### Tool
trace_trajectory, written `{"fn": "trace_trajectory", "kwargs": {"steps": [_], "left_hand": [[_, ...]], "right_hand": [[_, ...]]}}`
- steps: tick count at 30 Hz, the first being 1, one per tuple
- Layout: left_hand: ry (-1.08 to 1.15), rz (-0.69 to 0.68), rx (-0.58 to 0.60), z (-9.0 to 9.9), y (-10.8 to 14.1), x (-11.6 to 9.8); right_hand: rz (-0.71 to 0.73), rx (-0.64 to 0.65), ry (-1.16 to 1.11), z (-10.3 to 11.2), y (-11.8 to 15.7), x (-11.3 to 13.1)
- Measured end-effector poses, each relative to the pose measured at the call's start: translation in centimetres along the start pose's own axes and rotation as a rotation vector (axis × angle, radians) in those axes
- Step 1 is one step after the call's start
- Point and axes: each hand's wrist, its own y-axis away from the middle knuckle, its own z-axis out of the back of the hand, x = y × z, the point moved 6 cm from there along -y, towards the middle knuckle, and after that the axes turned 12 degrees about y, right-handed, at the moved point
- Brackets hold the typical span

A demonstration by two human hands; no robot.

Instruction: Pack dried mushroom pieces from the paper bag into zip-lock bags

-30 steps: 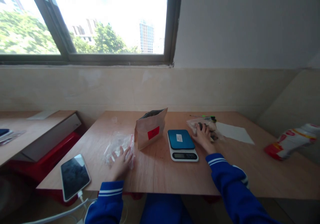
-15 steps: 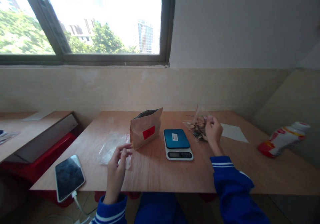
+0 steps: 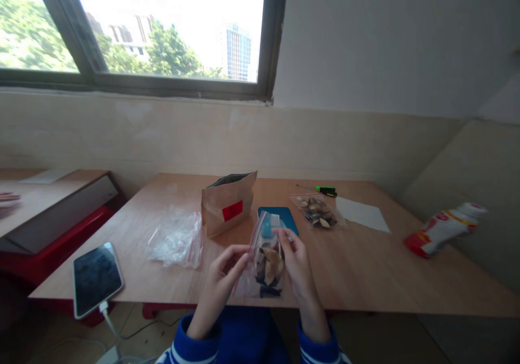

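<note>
On my feed the person's left hand (image 3: 224,284) has its fingers curled in against the side of a clear zip bag (image 3: 268,266), and the right hand (image 3: 297,269) pinches the bag's top edge between thumb and fingers, so both hands are mostly closed but only on thin plastic. The bag stands upright just in from the front edge of the wooden table (image 3: 365,269), right in front of a blue-topped digital scale (image 3: 278,218). I can't tell if its bottom is resting on the table, and from this angle I can't tell if the seal is closed either, which is my biggest worry: if it's open, one tilt could dump the tan and dark chunks (image 3: 268,266) everywhere. Those pieces look pretty angular, so a sharp corner could also poke through if the bag gets squeezed. With so little grip, a slip could send it over the edge, or into the scale and knock that out of position. A second bag of chunks (image 3: 317,212) lies near a sheet of white paper (image 3: 361,214), and a phone (image 3: 96,280) sits close to the edge with its charging cable (image 3: 109,320) hanging down, so a careless elbow could snag that too.
</note>
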Motion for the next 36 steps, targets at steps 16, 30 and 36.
{"fn": "trace_trajectory", "kwargs": {"steps": [16,30,36], "left_hand": [[0.132,-0.005,-0.217,0.2,0.6,0.3],[0.169,0.003,-0.279,0.4,0.8,1.0],[0.144,-0.047,-0.209,0.1,0.7,1.1]], "right_hand": [[0.074,-0.120,0.174,-2.0,3.3,-0.2],[0.125,0.355,0.239,-4.3,5.4,2.5],[0.231,0.321,0.397,-4.2,5.9,3.8]]}}
